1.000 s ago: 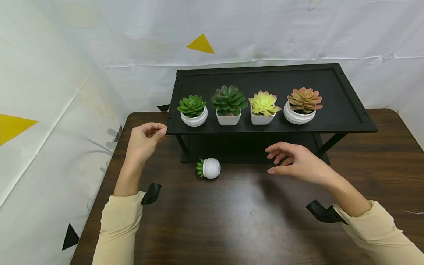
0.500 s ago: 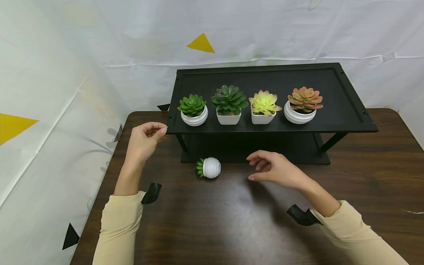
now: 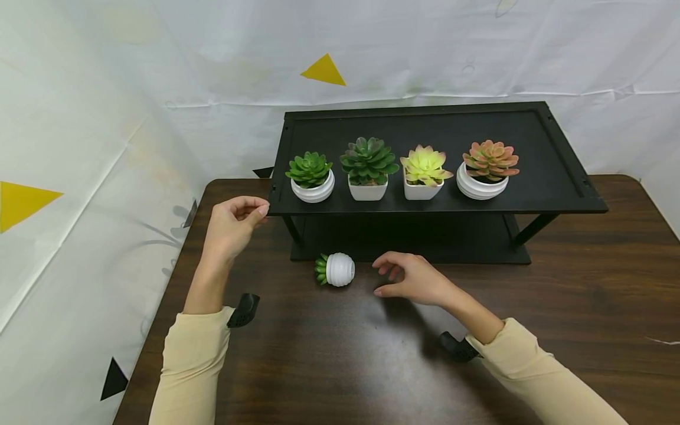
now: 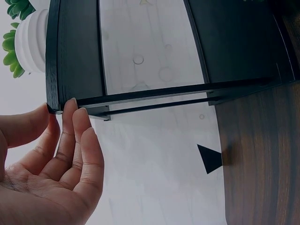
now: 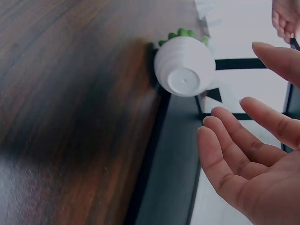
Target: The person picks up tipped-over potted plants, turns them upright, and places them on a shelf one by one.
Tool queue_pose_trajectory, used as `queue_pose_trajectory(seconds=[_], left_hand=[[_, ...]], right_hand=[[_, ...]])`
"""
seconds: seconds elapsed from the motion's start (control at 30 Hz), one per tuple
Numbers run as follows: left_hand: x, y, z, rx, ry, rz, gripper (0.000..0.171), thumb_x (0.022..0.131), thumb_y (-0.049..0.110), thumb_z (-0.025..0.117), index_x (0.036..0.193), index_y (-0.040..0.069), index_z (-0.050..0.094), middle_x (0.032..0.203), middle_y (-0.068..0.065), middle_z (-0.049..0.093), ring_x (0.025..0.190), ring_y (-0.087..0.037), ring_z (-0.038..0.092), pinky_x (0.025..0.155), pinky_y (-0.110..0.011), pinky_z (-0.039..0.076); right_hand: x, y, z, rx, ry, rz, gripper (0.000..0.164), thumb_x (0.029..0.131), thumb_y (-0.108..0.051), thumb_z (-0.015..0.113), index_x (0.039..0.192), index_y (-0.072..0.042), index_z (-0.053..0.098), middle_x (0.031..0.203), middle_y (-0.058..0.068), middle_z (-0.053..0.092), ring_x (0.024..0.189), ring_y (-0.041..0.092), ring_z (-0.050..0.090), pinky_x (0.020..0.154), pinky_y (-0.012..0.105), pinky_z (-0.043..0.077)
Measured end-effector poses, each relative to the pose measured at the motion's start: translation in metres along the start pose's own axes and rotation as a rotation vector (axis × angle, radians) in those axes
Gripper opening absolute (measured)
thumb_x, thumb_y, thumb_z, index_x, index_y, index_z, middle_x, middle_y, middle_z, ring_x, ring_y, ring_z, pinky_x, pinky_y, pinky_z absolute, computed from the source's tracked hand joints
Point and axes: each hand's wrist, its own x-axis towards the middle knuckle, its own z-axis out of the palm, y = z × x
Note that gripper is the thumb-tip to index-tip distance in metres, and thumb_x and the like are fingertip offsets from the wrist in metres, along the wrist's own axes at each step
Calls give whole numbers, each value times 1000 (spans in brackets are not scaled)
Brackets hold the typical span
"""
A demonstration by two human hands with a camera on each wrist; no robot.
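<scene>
My left hand pinches the front left corner of the black shelf; in the left wrist view the thumb is on one side of the edge and the fingertips on the other. A potted succulent with a white ribbed round pot lies on its side on the table, leaves to the left. To the right of it hovers my right hand, fingers loosely bent and spread from the thumb, holding nothing. In the right wrist view the pot's base faces this hand.
Along the shelf's front stand a green succulent, a dark green one, a yellow-green one and a reddish one, all in white pots. Below is a lower black board. White sheeting hangs behind the brown table.
My right hand has moved left and slightly nearer the body, from in front of the shelf's right half to beside the fallen potted succulent. The left hand stays on the shelf corner.
</scene>
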Motion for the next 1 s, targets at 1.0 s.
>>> queue_pose_trajectory(seconds=[1.0], left_hand=[[0,0,0,13,11,16,24,93,14,59,105,-5,63,93,-12,60,73,-7,60,71,-18,47]], right_hand=[[38,-8,40,-30,100,32,42,77,-15,76,113,-2,61,107,18,55,88,32,50,68,33,42]])
